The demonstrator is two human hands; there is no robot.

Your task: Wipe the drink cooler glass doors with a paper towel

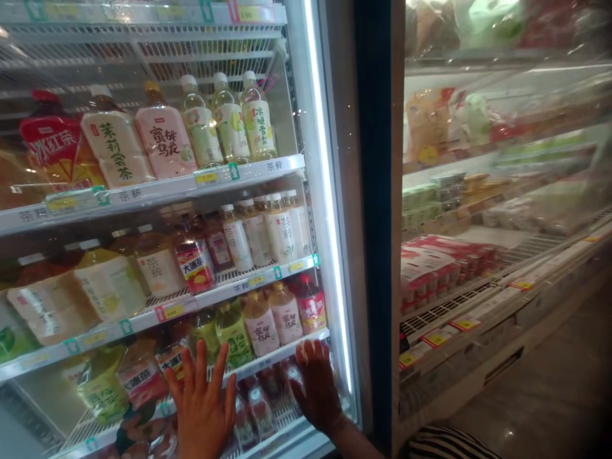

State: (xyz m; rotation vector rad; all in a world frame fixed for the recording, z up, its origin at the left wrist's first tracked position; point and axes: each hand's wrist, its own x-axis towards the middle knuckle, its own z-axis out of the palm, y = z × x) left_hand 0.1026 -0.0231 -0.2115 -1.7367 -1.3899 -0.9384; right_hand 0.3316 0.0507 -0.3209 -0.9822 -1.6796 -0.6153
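A tall drinks cooler (143, 38) fills the left half of the view, seen from above and slightly to one side. To its right, past a dark blue upright (380, 223), stands an open chilled display (526, 255) with packaged foods on white wire shelves; most of it is blurred. A grey floor (564, 382) shows at the lower right.

The cooler's glass door (296, 95) is shut, with a bright light strip (329, 191) running down its right edge. Behind the glass, four white shelves slope down to the left.

- The top shelf (268, 167) holds large tea bottles with red, white and pink labels, then three smaller pale green bottles (229, 121).
- The second shelf carries white-labelled bottles (280, 229) and a red-labelled bottle (194, 261).
- The third shelf holds green and pink-labelled bottles (261, 325).
- The lowest shelf has small bottles (261, 408), partly hidden by the hands.

Both of the person's hands are pressed against the lower part of the glass door.

- The left hand (203, 401) lies flat with fingers spread wide, grasping nothing.
- The right hand (318, 386) is just beside the lit edge, also open and flat on the glass, fingers pointing up, holding nothing.

A striped sleeve (444, 443) shows at the bottom edge. Small yellow price tags (206, 178) line the shelf fronts.
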